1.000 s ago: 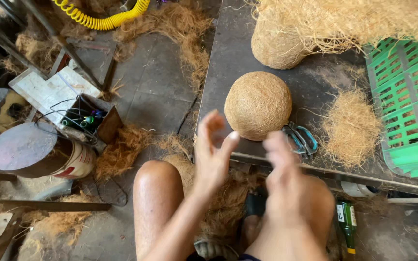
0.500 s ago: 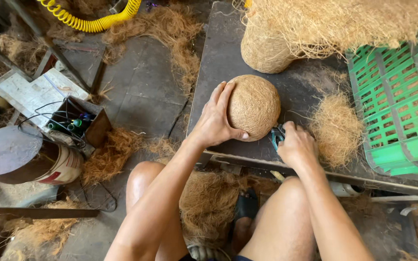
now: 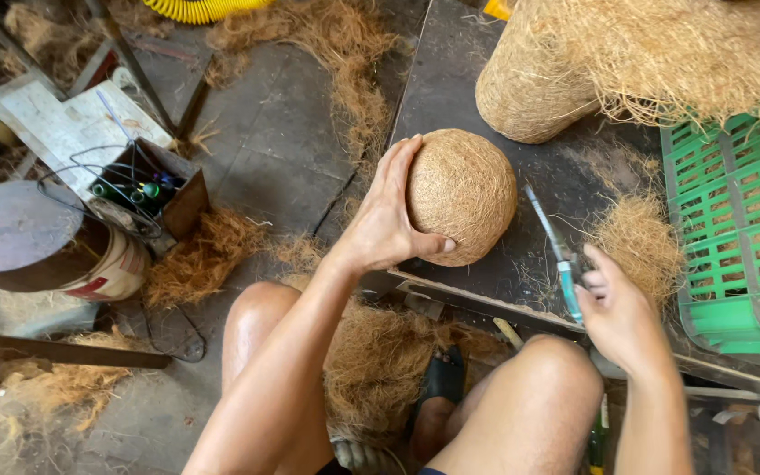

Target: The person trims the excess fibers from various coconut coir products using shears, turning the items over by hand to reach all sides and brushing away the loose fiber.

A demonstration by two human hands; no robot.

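Coir fibre ball [image 3: 461,195] sits on dark table [image 3: 450,79], left hand [image 3: 384,220] cupped round its left side, thumb under the front. Right hand [image 3: 622,312] just right of ball, fingers closed on teal-handled scissors [image 3: 554,251] pointing up. Loose coir tuft [image 3: 639,242] beside that grip; green plastic crate [image 3: 736,229] further right.

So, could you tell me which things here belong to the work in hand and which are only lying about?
In hand:
- fibre ball, gripped by the left hand
- scissors, held in the right hand
- dark work board under the ball

Lying about:
- green crate
- yellow hose
- round tin
- box of small bottles
- loose fibre tuft
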